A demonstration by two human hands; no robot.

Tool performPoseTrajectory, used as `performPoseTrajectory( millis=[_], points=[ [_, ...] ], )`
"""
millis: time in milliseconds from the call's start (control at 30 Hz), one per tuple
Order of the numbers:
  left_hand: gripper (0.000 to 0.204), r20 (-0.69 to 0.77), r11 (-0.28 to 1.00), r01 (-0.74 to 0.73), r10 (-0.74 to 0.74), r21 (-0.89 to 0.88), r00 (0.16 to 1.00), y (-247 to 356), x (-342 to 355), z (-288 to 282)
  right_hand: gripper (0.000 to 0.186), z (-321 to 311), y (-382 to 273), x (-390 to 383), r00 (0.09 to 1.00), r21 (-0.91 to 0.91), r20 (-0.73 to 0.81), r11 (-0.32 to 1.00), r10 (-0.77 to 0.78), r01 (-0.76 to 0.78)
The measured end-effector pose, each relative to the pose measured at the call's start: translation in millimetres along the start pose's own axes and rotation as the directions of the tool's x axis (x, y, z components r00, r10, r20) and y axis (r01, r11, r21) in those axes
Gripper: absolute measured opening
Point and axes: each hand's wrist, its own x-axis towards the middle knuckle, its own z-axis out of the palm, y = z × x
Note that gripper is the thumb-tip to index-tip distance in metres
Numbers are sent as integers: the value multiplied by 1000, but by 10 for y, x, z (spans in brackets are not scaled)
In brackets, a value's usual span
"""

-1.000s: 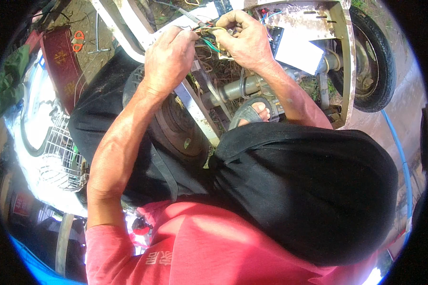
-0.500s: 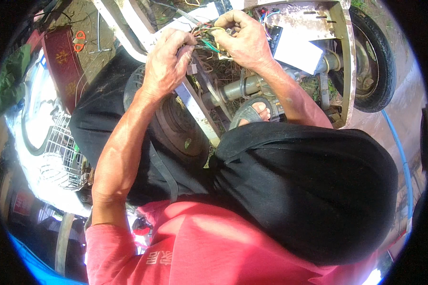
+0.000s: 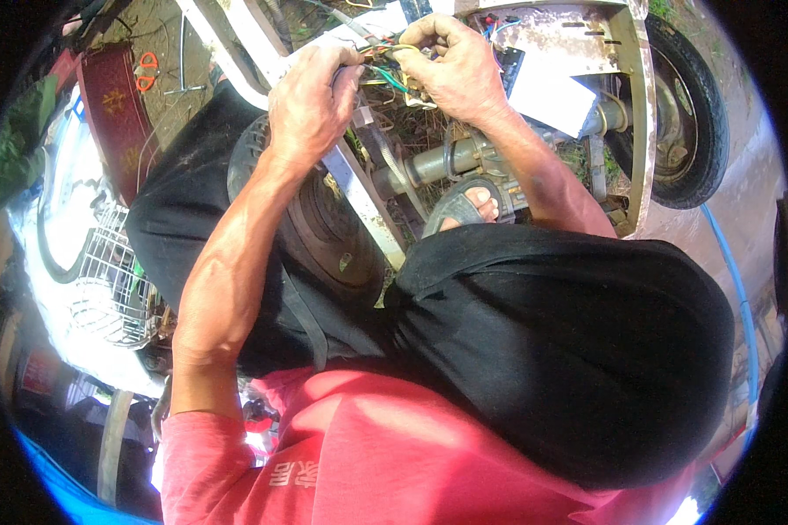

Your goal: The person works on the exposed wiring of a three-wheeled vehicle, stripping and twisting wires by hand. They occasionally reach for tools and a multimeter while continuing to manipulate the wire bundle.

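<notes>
Left hand (image 3: 311,103): thumb and forefinger pinch the wires (image 3: 383,48); exact strand too small to tell.
Right hand (image 3: 460,74): thumb and forefinger pinch the yellow strand (image 3: 401,47).
Wires: between both sets of fingertips; hold short, avoid tugging.
Green wire (image 3: 390,80): just below that gap; keep clear of the pinch.
White box (image 3: 550,98): right of the right fingers.
Axle (image 3: 433,166): below the fingers, well apart.

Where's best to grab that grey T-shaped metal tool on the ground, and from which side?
Probably the short crossbar of the grey T-shaped metal tool, from above: it seems to lie flat on the brown dirt ground, crossbar nearest the person, thin rod pointing away. The left hand, at the multicoloured wires, is closer, but must clear the white metal frame tubes.
</notes>
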Motion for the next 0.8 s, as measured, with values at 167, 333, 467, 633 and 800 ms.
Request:
performPoseTrajectory(
  millis=[167,333,467,633,800],
  points=[
    [15,-24,999,44,-44,-2,999,51,-29,37,26,-2,-27,4,999,52,-4,998,33,-33],
    [27,-64,997,73,-74,-15,995,301,-154,3,25,6,-10,13,999,47,-12,998,42,-41],
    [25,-109,993,112,-115,-36,987,682,-347,-64,25,14,-1,20,999,88,0,995,46,-45],
    [22,245,633,634,-595,-444,766,1062,-459,38,20,38,-14,15,1000,82,-4,996,26,-25],
    [32,152,790,593,-574,-154,804,906,-370,207,18,18,-5,22,999,53,16,998,33,-34]
  ],
)
